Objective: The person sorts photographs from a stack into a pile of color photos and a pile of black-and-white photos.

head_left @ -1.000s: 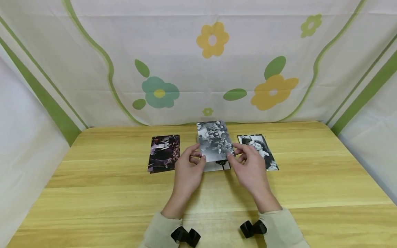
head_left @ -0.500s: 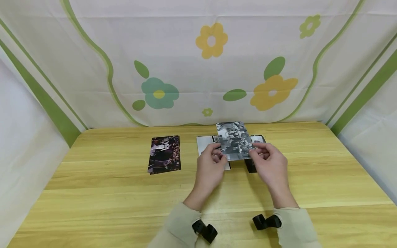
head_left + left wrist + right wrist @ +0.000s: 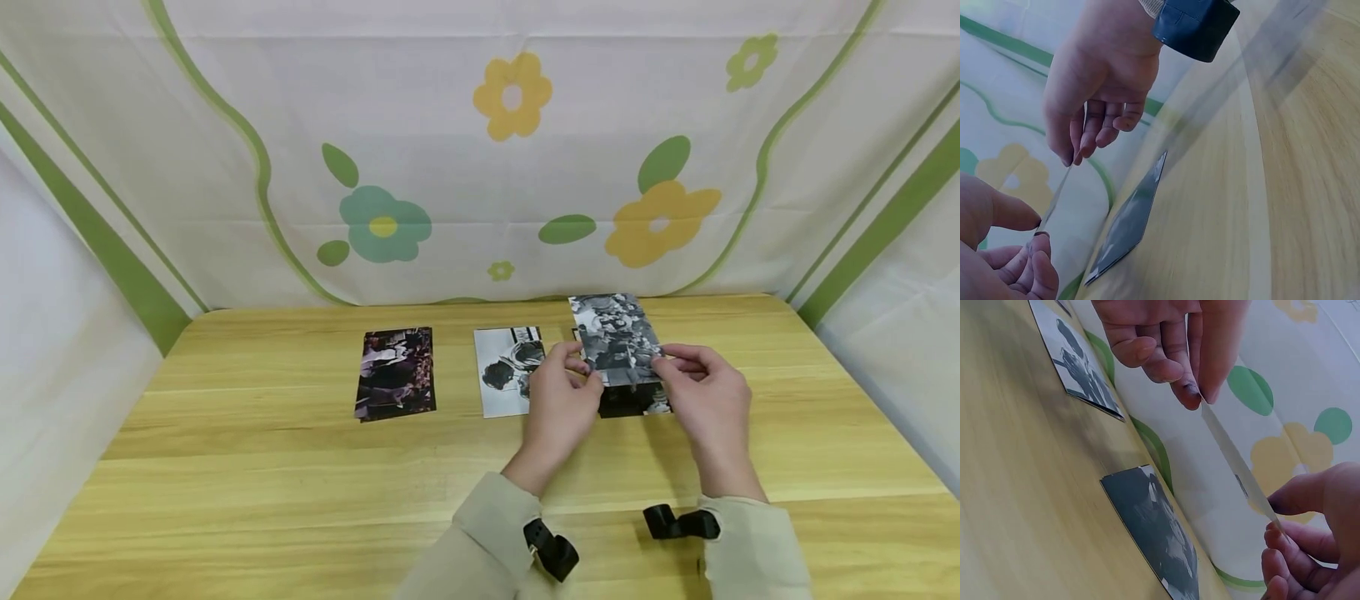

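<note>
A black-and-white photo (image 3: 617, 337) of a crowd is held up between both hands, tilted above the table. My left hand (image 3: 564, 396) pinches its near left corner between thumb and fingers. At the near right corner my right hand (image 3: 705, 400) pinches it the same way. In the right wrist view the raised photo (image 3: 1235, 459) shows nearly edge-on, its pale back visible. Beneath it lies the right-hand photo stack (image 3: 1154, 528), with a dark picture on top, partly hidden by the held photo in the head view.
The middle photo stack (image 3: 504, 379) has a black-and-white picture on top, overlapped by the left hand. Farther left lies a stack of colour photos (image 3: 396, 372). All rest on a wooden table (image 3: 300, 492) before a flowered cloth backdrop (image 3: 450, 150).
Both hands have carried the crowd photo rightward, from above the middle stack to above the right-hand stack. The middle stack has come into view; the stacks on the table have stayed put.
</note>
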`<control>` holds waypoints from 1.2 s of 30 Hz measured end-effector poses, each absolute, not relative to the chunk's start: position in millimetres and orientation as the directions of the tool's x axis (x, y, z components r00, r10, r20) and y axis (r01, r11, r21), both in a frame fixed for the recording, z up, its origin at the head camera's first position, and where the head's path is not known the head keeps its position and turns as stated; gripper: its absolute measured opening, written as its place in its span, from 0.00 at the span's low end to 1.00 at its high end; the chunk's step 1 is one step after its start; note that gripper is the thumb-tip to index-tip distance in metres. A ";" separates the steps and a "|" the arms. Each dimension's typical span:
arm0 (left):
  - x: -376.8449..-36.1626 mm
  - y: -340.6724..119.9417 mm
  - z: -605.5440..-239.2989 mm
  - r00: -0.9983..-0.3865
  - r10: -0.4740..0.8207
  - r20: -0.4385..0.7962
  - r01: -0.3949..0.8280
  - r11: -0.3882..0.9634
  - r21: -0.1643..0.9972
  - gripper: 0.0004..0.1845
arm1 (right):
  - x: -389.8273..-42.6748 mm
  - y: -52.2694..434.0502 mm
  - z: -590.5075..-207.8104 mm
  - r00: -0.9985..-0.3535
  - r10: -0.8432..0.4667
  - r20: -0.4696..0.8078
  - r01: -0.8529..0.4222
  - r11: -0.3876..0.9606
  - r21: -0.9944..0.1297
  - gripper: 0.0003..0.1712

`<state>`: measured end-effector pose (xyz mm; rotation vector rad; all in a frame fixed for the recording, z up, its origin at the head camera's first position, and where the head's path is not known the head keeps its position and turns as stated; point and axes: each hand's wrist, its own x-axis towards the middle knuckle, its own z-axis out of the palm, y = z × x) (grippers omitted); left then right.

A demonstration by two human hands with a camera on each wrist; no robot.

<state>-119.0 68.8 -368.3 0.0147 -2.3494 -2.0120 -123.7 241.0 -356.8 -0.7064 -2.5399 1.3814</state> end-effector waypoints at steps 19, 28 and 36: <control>-120.1 73.9 -375.8 -1.000 0.018 -0.005 0.000 0.307 0.952 0.26 | -125.2 255.2 -371.7 -0.888 0.442 -0.124 0.367 0.520 -0.771 0.26; -118.1 71.5 -378.0 -0.997 0.064 -0.046 -0.016 0.406 0.914 0.27 | -126.5 260.7 -385.0 -0.908 0.401 -0.120 0.367 0.625 -0.690 0.25; -117.8 72.7 -382.8 -0.993 0.090 -0.078 -0.036 0.397 0.917 0.26 | -126.3 262.0 -386.0 -0.910 0.397 -0.121 0.368 0.636 -0.678 0.27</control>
